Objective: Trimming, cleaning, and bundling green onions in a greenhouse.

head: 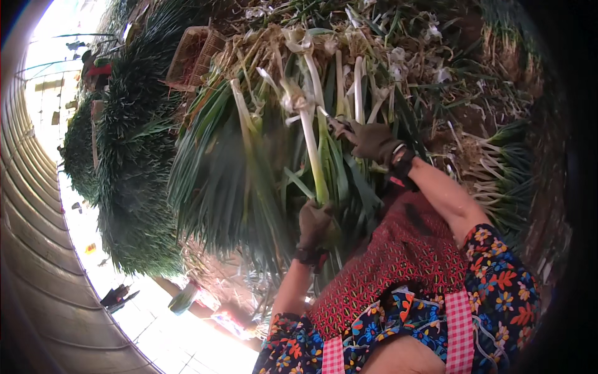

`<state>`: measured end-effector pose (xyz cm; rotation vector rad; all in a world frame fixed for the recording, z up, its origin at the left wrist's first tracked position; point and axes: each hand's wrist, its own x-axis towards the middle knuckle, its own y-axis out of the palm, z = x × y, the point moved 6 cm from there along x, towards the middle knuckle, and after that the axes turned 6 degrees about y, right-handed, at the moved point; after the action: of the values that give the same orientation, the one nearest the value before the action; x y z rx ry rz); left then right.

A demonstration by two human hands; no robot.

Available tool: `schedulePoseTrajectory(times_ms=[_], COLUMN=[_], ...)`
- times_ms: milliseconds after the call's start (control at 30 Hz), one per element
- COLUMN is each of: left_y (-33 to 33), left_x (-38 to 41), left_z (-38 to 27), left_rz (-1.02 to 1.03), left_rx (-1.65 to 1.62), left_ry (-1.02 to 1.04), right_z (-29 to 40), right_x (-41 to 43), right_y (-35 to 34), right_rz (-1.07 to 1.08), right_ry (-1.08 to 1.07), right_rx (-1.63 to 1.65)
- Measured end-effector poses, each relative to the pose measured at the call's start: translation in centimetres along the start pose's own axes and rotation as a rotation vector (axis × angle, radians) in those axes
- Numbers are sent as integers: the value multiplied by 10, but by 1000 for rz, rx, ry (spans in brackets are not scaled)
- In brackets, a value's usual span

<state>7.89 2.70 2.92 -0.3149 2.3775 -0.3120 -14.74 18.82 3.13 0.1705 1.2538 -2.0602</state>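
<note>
My left hand (315, 224), in a brown glove, is closed round the green part of a leek (309, 145), whose white shank and root end point up the picture. In my right hand (373, 141), gloved too, is a small metal-tipped cutting tool (339, 126), its tip close beside the white shanks; its exact kind is hard to tell. Beneath both hands spreads a pile of leeks (210, 187), roots towards the top and long dark green leaves hanging down.
Peeled white-stemmed leeks (490, 182) lie in a row at the right. A wicker basket (212, 56) stands at the upper left, beside large stacks of green leaves (135, 187). Trimmings (434, 79) litter the ground. A ribbed curved wall (37, 262) runs along the far left.
</note>
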Motion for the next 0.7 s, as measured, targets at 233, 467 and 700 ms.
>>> schedulePoseTrajectory(times_ms=[233,467,700], left_y=[-38,-13,12], left_x=[36,50,76], left_z=[-80,-100,-15], left_rz=[63,320,518], left_rx=[106,37,95], left_ry=[-17,101,391], right_z=[-16,-20,-17], right_x=[-32,-53,-47], right_y=[-36,-55,-20], right_rz=[-35,-170,-28], right_ry=[36,134,75], right_rx=[92,110,70])
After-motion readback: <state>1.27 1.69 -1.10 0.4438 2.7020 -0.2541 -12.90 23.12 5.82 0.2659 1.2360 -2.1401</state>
